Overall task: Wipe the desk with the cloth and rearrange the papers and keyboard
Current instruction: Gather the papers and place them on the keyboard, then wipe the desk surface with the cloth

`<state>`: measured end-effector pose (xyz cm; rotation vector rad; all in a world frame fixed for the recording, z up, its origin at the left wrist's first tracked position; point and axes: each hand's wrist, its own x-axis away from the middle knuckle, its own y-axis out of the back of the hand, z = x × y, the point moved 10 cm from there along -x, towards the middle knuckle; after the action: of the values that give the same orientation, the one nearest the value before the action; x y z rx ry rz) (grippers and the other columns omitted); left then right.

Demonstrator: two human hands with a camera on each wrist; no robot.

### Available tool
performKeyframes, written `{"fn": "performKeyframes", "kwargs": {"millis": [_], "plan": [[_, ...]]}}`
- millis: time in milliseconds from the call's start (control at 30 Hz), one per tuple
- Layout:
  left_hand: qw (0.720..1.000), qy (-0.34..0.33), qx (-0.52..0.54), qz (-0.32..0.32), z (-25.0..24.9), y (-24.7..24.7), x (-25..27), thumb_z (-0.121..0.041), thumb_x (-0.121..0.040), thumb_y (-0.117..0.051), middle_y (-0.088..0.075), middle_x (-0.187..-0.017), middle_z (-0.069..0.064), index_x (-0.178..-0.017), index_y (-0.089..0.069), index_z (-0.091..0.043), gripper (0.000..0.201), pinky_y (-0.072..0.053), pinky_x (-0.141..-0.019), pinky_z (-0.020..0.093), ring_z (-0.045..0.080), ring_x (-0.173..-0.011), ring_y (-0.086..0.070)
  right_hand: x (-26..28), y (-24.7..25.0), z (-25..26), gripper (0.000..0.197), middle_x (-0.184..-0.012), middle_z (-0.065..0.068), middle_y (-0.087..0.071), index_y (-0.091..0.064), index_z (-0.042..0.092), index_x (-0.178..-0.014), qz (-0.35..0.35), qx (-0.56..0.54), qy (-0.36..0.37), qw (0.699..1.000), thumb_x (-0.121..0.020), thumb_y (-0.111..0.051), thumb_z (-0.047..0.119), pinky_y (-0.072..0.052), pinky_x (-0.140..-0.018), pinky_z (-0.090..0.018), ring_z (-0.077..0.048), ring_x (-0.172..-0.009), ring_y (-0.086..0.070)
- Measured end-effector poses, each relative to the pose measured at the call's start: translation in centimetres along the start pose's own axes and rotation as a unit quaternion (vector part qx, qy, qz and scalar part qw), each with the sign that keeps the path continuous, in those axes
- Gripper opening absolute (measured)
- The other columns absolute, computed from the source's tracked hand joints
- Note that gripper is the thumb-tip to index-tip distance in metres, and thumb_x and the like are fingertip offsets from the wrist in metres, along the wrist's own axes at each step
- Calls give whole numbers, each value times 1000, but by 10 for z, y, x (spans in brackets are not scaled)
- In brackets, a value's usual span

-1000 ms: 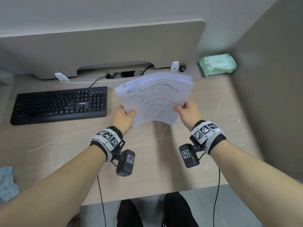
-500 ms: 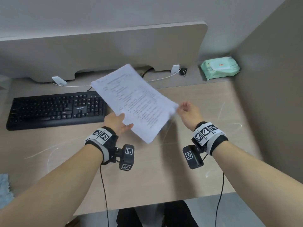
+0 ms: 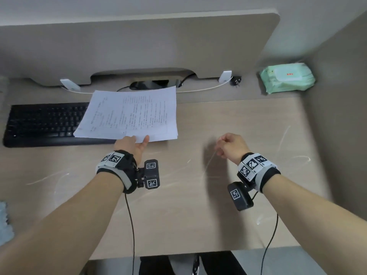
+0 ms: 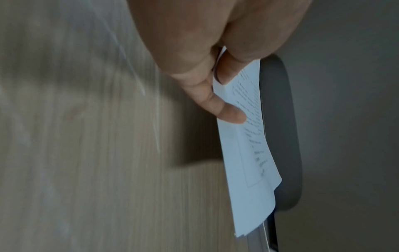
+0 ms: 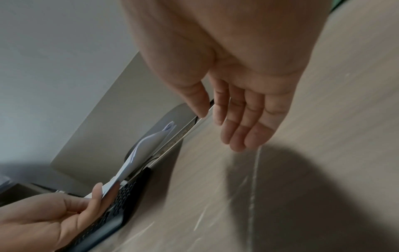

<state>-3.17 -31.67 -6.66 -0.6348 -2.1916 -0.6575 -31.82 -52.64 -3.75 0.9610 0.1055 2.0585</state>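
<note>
A stack of printed papers [image 3: 131, 114] hovers nearly flat over the right end of the black keyboard [image 3: 43, 124], at the back middle of the desk. My left hand [image 3: 137, 140] holds the stack by its near edge. In the left wrist view the thumb and fingers [image 4: 231, 116] pinch the papers [image 4: 248, 153]. My right hand [image 3: 224, 143] floats over the bare desk to the right, fingers relaxed and holding nothing; the right wrist view shows its palm and loose fingers [image 5: 237, 133]. A blue cloth [image 3: 4, 221] lies at the desk's far left edge.
A green pack of wet wipes [image 3: 288, 78] sits in the back right corner by the side wall. A cable slot and plug [image 3: 235, 81] run along the back under the partition panel. Pale streaks mark the wooden desk top [image 3: 198, 215].
My right hand has let go of the papers and drawn back to the right. My left hand alone has swung the stack left and laid it flatter over the keyboard's right end.
</note>
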Motion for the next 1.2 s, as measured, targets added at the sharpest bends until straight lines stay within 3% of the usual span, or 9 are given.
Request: {"fn": "performKeyframes", "kwargs": {"millis": [100, 233, 500, 600, 733, 867, 1000, 1067, 1200], "plan": [[986, -18, -120, -111, -8, 65, -7, -60, -94, -20, -57, -134, 12, -133, -49, -7, 72, -47, -101, 36, 29, -119, -57, -3, -41, 19, 9, -76, -17, -73, -61, 14, -76, 26, 13, 9, 1000, -82, -55, 14, -55, -70, -42, -30, -66, -66], [954, -65, -251, -148, -9, 129, -24, -58, -89, -3, -49, -143, 3, -145, -38, -22, 75, -45, -100, 28, 22, -122, -54, 7, -114, 61, 8, -78, -17, -73, -60, 16, -76, 66, 12, 29, 997, -81, -54, 15, -54, -65, -39, -28, -65, -65], [958, -88, -231, -144, -27, 209, -51, -61, -95, -24, -64, -119, 7, -131, -47, -4, 71, -46, -95, 31, 25, -107, -60, 22, -221, 97, 15, -78, -9, -70, -58, 13, -77, 108, 25, 53, 992, -90, -52, 8, -50, -60, -30, -25, -63, -64], [996, -25, 27, -81, -7, 211, -73, -47, -99, -35, -64, -117, 13, -127, -50, -2, 55, -53, -89, 35, 27, -98, -63, 23, -240, 104, 13, -77, -5, -70, -59, 12, -79, 96, 35, 59, 993, -90, -52, 10, -53, -63, -32, -23, -63, -66], [953, 91, 287, 18, 19, 204, -69, -7, -99, -45, -59, -113, 21, -137, -43, -1, 38, -56, -83, 43, 33, -99, -61, 34, -266, 113, 13, -81, -7, -72, -59, 13, -79, 82, 50, 54, 994, -90, -52, 11, -56, -68, -35, -21, -62, -66], [974, 67, 212, 44, 31, 242, -45, -5, -101, -40, -55, -127, 19, -138, -38, 4, 38, -51, -95, 41, 32, -117, -57, 56, -303, 135, 15, -78, -5, -71, -61, 12, -78, 95, 67, 65, 991, -88, -51, 9, -55, -61, -31, -21, -61, -65], [993, 43, 57, -94, 73, 345, -36, -3, -92, -43, -66, -105, 13, -115, -57, -1, 27, -57, -60, 30, 27, -84, -65, 88, -369, 167, 10, -81, -6, -71, -63, 8, -86, 147, 120, 99, 977, -87, -53, 11, -54, -62, -30, -17, -62, -65], [980, -8, -91, -176, 81, 396, -25, -8, -90, -51, -65, -105, 10, -109, -63, -7, 23, -51, -84, 33, 27, -93, -62, 103, -407, 180, 7, -78, -4, -71, -61, 11, -82, 176, 149, 121, 965, -86, -55, 11, -54, -67, -33, -18, -63, -66], [951, -23, -200, -236, 132, 475, -6, -11, -86, -56, -65, -117, 18, -113, -64, -13, 28, -49, -97, 38, 35, -107, -61, 146, -500, 193, 13, -79, -12, -71, -58, 18, -75, 257, 213, 171, 927, -86, -57, 11, -52, -67, -33, -19, -63, -63]]}}
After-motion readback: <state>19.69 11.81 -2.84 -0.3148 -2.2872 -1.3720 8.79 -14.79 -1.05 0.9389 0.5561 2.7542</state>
